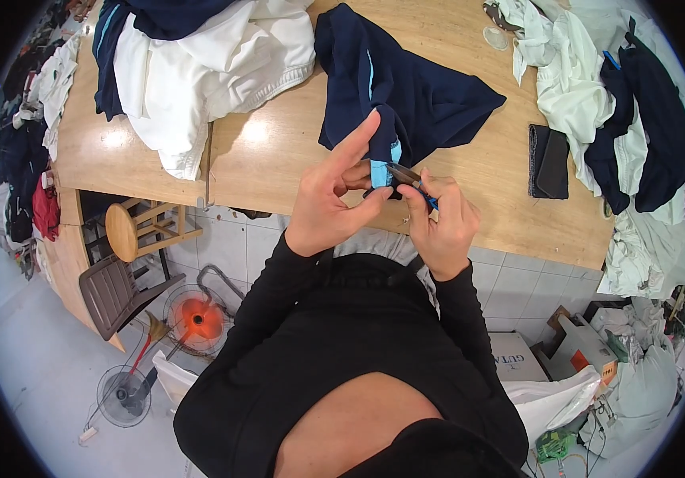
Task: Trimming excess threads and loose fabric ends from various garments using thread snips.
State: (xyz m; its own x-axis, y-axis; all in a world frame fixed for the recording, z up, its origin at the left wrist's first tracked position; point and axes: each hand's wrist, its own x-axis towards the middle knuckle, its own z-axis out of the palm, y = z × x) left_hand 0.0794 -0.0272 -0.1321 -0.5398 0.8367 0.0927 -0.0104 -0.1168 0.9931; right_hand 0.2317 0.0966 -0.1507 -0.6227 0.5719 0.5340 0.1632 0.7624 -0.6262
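Note:
A navy garment (414,92) lies spread on the wooden table, one end drawn to the near edge. My left hand (318,205) pinches that end between the thumb and the fingers behind it, with the index finger stretched out away from the cloth. A light blue band (381,173) shows at the held end. In my right hand (447,223) is a pair of thread snips (405,174) with dark blades and a bit of blue by the fingers. The blade tips meet the blue band; whether a thread lies between them is too small to tell.
White garments (207,72) and navy cloth are heaped at the table's far left. A dark flat case (548,162) lies on the right of the wooden table (486,191), beside more garments (573,88). Below left stand a stool (123,231), a brown chair (111,295) and fans (197,317).

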